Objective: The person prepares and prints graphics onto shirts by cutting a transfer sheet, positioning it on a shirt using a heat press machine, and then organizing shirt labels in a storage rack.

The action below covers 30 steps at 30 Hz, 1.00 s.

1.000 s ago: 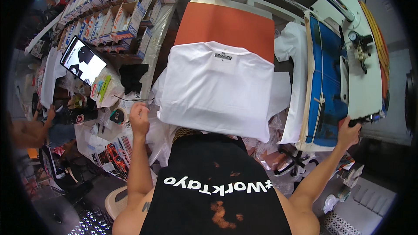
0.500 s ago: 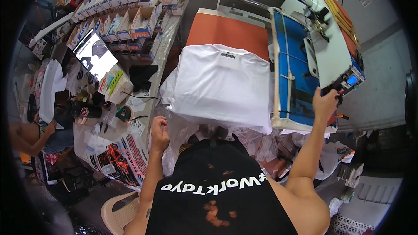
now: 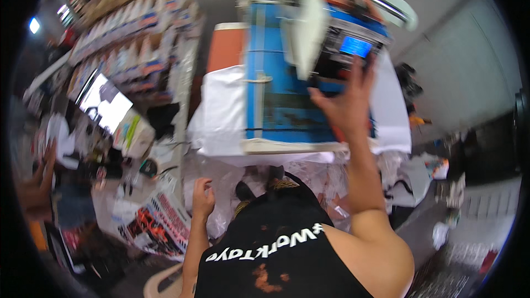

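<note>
My right hand [image 3: 349,107] reaches forward with spread fingers at the front of the heat press's control box [image 3: 339,49], which has a lit blue screen. Blurring hides just where the fingertips touch. The press's blue upper plate [image 3: 298,116] covers the middle of a white T-shirt [image 3: 223,105] whose left side shows on an orange-topped lower platen [image 3: 225,49]. More white cloth [image 3: 393,105] shows right of the plate. Low at the left, my left hand [image 3: 203,198] hangs beside the table with loosely bent, slightly parted fingers and nothing in it.
A side table at left carries a tablet [image 3: 105,102], a tape measure [image 3: 148,167] and printed sheets [image 3: 157,223]. Rows of open boxes [image 3: 118,66] stand behind. Another person's arm [image 3: 41,182] is at far left. Plastic wrapping [image 3: 221,171] lies below the press.
The heat press's upper plate and control box have swung left over the white T-shirt, with my right hand moving along. White cloth on the right has come into view. My left hand stays low.
</note>
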Each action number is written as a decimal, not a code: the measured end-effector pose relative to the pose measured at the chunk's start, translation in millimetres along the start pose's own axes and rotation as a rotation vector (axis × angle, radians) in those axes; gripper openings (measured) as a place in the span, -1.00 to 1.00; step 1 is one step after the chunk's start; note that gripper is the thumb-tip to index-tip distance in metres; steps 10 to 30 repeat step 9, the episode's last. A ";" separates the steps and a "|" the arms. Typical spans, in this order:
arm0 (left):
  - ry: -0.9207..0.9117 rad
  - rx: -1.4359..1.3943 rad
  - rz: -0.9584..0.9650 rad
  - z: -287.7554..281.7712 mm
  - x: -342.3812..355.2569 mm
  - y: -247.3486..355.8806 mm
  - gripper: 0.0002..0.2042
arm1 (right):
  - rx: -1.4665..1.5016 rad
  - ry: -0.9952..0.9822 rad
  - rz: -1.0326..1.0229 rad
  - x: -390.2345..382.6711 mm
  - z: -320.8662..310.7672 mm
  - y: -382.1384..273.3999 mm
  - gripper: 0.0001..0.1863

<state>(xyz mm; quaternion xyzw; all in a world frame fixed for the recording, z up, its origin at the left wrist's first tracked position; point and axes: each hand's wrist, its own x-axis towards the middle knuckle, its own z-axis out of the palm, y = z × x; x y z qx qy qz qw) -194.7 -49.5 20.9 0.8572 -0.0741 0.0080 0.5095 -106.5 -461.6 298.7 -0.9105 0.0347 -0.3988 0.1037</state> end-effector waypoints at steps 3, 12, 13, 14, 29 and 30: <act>-0.111 0.094 -0.007 4.1 9.9 1.0 -0.72 | -0.032 0.041 0.011 -2.4 16.1 -19.1 0.29; -0.219 0.109 -0.147 29.1 2.6 16.3 -0.73 | 0.087 0.005 0.098 -0.6 38.3 -52.2 0.23; -0.219 0.109 -0.147 29.1 2.6 16.3 -0.73 | 0.087 0.005 0.098 -0.6 38.3 -52.2 0.23; -0.219 0.109 -0.147 29.1 2.6 16.3 -0.73 | 0.087 0.005 0.098 -0.6 38.3 -52.2 0.23; -0.219 0.109 -0.147 29.1 2.6 16.3 -0.73 | 0.087 0.005 0.098 -0.6 38.3 -52.2 0.23; -0.219 0.109 -0.147 29.1 2.6 16.3 -0.73 | 0.087 0.005 0.098 -0.6 38.3 -52.2 0.23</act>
